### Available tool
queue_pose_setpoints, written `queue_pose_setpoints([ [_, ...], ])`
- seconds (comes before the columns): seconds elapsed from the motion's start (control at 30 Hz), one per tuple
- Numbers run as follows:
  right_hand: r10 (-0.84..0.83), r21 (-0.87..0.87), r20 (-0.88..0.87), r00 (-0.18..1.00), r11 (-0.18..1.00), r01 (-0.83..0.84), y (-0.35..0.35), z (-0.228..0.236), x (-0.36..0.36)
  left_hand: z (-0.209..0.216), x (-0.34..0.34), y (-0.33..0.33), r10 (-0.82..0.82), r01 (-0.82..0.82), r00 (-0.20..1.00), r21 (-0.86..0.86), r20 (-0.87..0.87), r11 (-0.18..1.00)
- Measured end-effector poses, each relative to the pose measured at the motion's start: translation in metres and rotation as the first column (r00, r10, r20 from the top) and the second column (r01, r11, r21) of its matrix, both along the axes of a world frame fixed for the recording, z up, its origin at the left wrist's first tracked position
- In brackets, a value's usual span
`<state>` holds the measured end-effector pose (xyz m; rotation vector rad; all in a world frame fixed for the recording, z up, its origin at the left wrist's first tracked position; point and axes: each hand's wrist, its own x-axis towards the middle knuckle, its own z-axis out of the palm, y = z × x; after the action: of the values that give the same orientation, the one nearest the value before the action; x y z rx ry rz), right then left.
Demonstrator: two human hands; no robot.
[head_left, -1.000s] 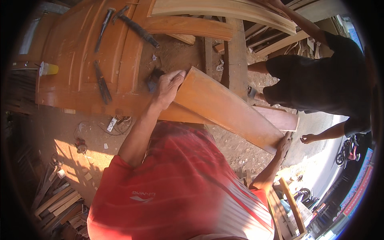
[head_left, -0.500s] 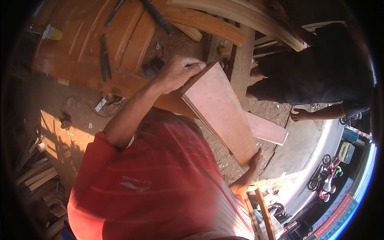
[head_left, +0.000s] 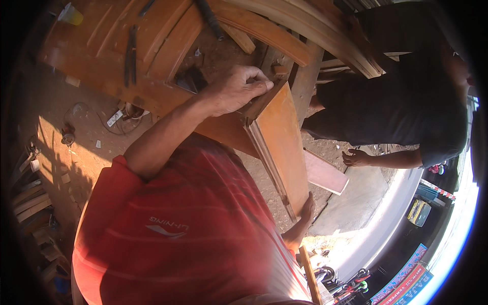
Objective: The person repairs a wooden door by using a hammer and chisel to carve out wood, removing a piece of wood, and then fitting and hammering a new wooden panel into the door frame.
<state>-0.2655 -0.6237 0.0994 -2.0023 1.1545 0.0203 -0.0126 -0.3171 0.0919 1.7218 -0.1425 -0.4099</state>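
A long orange-brown wooden panel (head_left: pixel 280 140) with a grooved edge stands slanted in front of my red shirt. My left hand (head_left: pixel 236 90) is closed at its upper end, thumb and fingers bent over the end edge. Low on the panel's other end, my right hand (head_left: pixel 305 214) grips the edge; part of its fingers is hidden behind the wood. Beyond the panel a pale pinkish board (head_left: pixel 326 174) shows, partly covered by it. Left of my left hand lies a panelled wooden door (head_left: pixel 109 68) with a dark long-handled tool (head_left: pixel 130 56) on it.
A person in dark clothes (head_left: pixel 381 104) stands at the right, one hand hanging low. Long timbers (head_left: pixel 305 30) cross the top. A cup (head_left: pixel 71 14) is on the door's far left. A power strip (head_left: pixel 115 118) lies on the ground; wood offcuts (head_left: pixel 31 198) are piled at left.
The panel has turned in my hands, so its orange face and grooved edge show instead of the pinkish look before. My right hand has shifted left in view. The person's hand moved left.
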Motion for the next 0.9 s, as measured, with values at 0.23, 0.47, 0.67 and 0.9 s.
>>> queue_pose_setpoints([
  [0.23,0.041,-0.02,0.12,0.992,0.999,-0.039,0.063,0.058,0.02,0.0,-0.004,-0.002,0.023,-0.024,1.0,-0.037,-0.02,0.999],
  [0.47,-0.027,-0.048,-0.039,0.999,0.999,0.025,-0.03,-0.02,-0.028,-0.012,-0.016,-0.003,0.097,-0.112,0.99,-0.147,-0.107,0.983],
  [0.67,-0.121,-0.126,-0.183,0.976,0.987,0.099,-0.133,-0.091,-0.054,-0.049,-0.03,0.021,0.119,-0.163,0.967,-0.187,-0.227,0.969],
  [0.9,-0.188,-0.116,-0.24,0.952,0.979,0.164,-0.161,-0.14,-0.054,-0.08,-0.046,0.071,0.257,-0.344,0.894,-0.194,-0.368,0.919],
])
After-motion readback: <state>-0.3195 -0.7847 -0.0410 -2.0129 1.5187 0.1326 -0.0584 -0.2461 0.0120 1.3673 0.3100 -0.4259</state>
